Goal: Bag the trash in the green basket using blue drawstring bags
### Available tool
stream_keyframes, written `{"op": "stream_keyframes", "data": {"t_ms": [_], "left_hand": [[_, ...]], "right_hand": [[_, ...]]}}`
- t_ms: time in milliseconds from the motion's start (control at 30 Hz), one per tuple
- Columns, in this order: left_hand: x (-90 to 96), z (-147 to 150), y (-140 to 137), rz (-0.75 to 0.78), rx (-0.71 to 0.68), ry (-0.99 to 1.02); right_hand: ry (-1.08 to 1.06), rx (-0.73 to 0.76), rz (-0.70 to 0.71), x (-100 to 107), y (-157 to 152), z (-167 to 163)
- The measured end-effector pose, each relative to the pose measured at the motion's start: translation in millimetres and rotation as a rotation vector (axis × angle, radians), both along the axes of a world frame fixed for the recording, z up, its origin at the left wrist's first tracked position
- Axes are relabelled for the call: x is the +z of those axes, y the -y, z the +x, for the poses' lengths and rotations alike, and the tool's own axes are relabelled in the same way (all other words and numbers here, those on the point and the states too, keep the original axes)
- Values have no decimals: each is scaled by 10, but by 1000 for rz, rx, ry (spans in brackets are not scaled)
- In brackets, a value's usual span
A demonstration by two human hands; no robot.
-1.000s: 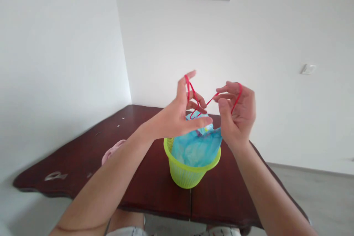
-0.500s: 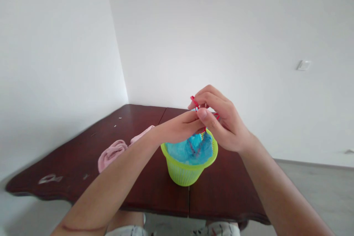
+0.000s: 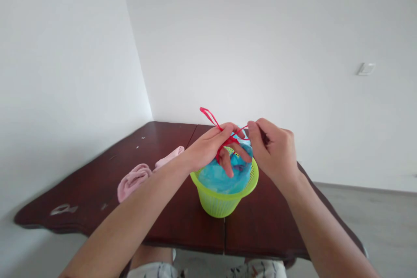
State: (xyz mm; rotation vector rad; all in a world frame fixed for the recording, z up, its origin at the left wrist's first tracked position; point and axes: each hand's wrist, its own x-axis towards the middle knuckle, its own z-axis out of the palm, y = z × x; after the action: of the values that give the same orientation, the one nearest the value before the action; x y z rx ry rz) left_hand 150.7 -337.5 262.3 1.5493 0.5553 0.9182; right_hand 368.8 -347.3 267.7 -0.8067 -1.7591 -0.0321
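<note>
A yellow-green plastic basket stands upright on the table, with a blue plastic bag bunched inside it. Above its rim, my left hand pinches a red drawstring between thumb and index finger. A loop of it sticks up to the left, and more strands run round my other fingers, which are spread over the bag. My right hand, at the basket's right, is closed on the other part of the drawstring, stretched between the two hands. Where the string meets the bag is hidden by my fingers.
Behind my left forearm, a folded pink cloth lies on the dark wooden table. White scraps and a pale mark are on the table's left part. White walls rise behind and at the left.
My right hand has moved right, away from the left, drawing the red string out between them. My left fingers have turned downward and spread, and the loop now stands up at the left.
</note>
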Motion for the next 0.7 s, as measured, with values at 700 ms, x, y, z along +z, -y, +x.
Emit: {"op": "stream_keyframes", "data": {"t_ms": [700], "left_hand": [[225, -133, 452, 1183, 444, -539]], "right_hand": [[-52, 495, -413, -398, 104, -77]]}}
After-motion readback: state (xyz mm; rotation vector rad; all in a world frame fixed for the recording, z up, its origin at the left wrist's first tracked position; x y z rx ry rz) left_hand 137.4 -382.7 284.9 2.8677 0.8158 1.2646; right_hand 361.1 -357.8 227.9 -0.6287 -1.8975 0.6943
